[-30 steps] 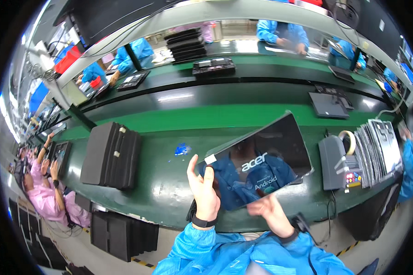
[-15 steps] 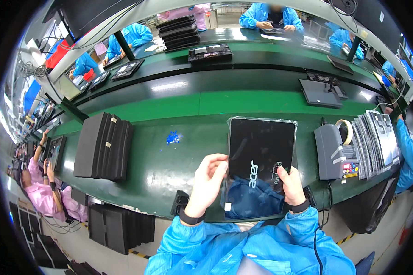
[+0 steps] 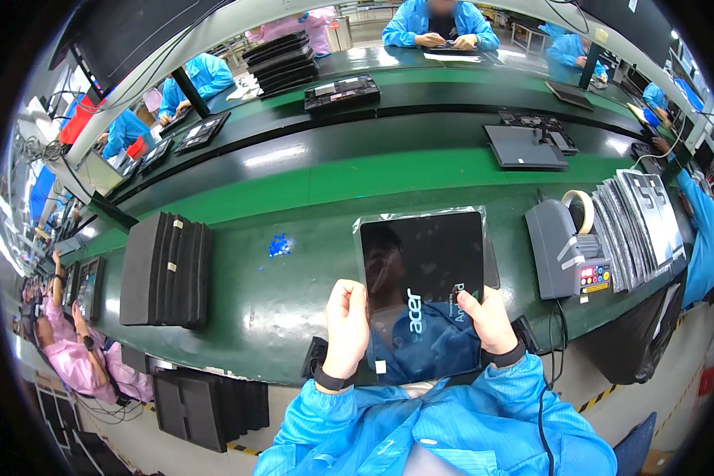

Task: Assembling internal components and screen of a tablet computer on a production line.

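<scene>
A dark tablet (image 3: 420,262) in clear film is held upright in front of me, above the green bench. Its screen is lit with white lettering, and a small white tab sits at its lower left corner. My right hand (image 3: 490,319) grips the right edge, thumb on the screen and the other fingers behind. At the left edge, the fingers of my left hand (image 3: 347,327) are curled and closed against the tablet's side; whether they pinch the film or the edge itself is hard to see. Both wrists carry dark bands.
To the left stands a stack of black foam trays (image 3: 163,270). Small blue bits (image 3: 281,245) lie mid-bench. On the right are a grey tape dispenser (image 3: 562,246), a tape roll (image 3: 579,211) and a row of bagged flat panels (image 3: 639,230). Co-workers sit across the conveyor (image 3: 357,131).
My left hand's fingers have curled in tighter at the tablet's left edge. The right hand keeps its grip. The whole view has shifted a little.
</scene>
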A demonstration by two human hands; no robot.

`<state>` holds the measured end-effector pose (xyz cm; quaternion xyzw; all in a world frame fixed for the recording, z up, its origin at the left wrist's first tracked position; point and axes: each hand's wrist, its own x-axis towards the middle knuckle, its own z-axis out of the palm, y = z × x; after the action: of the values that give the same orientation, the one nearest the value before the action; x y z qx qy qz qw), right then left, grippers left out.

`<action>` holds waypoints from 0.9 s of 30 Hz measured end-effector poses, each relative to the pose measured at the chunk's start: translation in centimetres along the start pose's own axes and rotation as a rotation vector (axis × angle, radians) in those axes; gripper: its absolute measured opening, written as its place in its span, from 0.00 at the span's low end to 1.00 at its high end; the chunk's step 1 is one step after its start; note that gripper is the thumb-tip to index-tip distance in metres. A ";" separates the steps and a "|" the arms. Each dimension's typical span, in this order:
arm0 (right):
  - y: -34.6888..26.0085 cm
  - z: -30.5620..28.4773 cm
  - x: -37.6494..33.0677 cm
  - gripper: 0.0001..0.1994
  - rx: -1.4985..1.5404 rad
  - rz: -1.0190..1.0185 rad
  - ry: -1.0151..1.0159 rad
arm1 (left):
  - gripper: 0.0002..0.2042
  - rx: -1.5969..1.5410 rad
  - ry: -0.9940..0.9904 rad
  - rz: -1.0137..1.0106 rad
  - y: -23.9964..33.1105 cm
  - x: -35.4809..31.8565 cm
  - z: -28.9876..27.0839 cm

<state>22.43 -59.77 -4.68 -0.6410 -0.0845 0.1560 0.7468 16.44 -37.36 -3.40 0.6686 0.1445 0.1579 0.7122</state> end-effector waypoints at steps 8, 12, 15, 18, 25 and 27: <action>-1.5 0.7 0.1 0.14 -0.140 0.023 -0.004 | 0.13 -0.159 -0.161 0.003 -0.4 -0.7 0.3; -1.7 0.6 1.3 0.12 -0.100 -0.172 0.070 | 0.12 -0.199 -0.061 -0.152 -1.5 -0.4 1.3; -3.8 0.2 3.2 0.09 -0.545 -0.353 0.237 | 0.13 -0.205 -0.059 0.001 -1.5 -1.0 1.2; -3.5 0.4 4.0 0.08 -0.778 -0.491 0.336 | 0.13 -0.242 -0.061 -0.040 -2.0 -1.2 0.9; -4.1 1.2 3.9 0.09 -0.686 -0.422 0.296 | 0.12 -0.193 -0.016 0.012 -1.8 -1.5 0.7; -3.7 1.2 4.0 0.09 -0.774 -0.482 0.293 | 0.12 -0.196 -0.001 -0.012 -1.6 -1.6 0.7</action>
<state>26.26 -57.82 -1.10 -0.8494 -0.1764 -0.1564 0.4722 15.28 -38.76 -5.00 0.5950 0.1320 0.1667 0.7751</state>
